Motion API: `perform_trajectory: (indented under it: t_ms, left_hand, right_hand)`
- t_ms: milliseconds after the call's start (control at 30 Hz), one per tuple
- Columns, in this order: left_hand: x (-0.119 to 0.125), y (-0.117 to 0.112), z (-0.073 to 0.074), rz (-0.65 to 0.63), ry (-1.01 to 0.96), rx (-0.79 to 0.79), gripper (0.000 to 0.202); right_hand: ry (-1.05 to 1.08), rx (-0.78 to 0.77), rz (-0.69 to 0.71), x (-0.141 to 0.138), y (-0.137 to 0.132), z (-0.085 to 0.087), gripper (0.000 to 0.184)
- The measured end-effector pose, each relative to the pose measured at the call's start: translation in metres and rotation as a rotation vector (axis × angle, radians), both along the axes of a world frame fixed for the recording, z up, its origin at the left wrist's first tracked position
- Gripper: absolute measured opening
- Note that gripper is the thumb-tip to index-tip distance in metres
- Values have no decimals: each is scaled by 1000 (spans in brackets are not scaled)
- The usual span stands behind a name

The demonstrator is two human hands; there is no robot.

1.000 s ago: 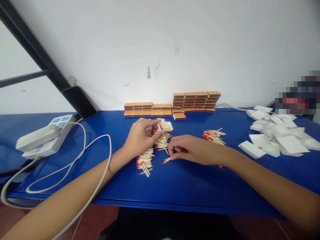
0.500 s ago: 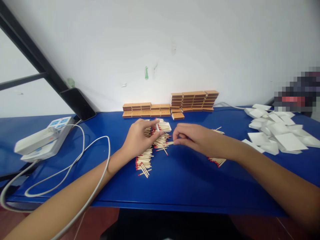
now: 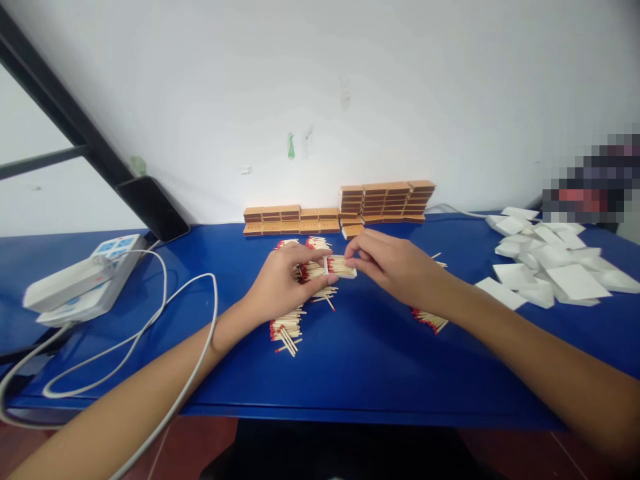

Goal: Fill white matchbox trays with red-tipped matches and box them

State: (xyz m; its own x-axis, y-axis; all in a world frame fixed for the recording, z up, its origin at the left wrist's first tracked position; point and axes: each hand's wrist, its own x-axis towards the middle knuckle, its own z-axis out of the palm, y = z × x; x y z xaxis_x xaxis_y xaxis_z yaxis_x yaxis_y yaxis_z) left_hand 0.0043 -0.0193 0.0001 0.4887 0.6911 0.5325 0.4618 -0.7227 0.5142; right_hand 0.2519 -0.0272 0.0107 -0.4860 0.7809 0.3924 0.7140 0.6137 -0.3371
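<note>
Held above loose matches (image 3: 289, 321) at the middle of the blue table (image 3: 350, 363): a small white match tray (image 3: 342, 267), filled, clasped by the left hand (image 3: 281, 283), pinched at its right end by the right hand (image 3: 396, 267). Looked light, flimsy, crushable; best gripped gently by the side walls, level.

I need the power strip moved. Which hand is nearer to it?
Left. The left hand, holding the filled tray, is right of the power strip; the right hand, at the tray's other end, lies farther right.
</note>
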Motion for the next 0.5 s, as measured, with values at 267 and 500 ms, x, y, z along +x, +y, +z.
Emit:
perform_trajectory:
  t_ms: [267, 500]
  left_hand:
    - [0, 1, 0, 40, -67, -68, 38]
    - [0, 0, -1, 27, -53, -71, 38]
  right_hand:
    - [100, 58, -3, 6, 5, 5, 10]
    - [110, -49, 0, 1, 3, 2, 14]
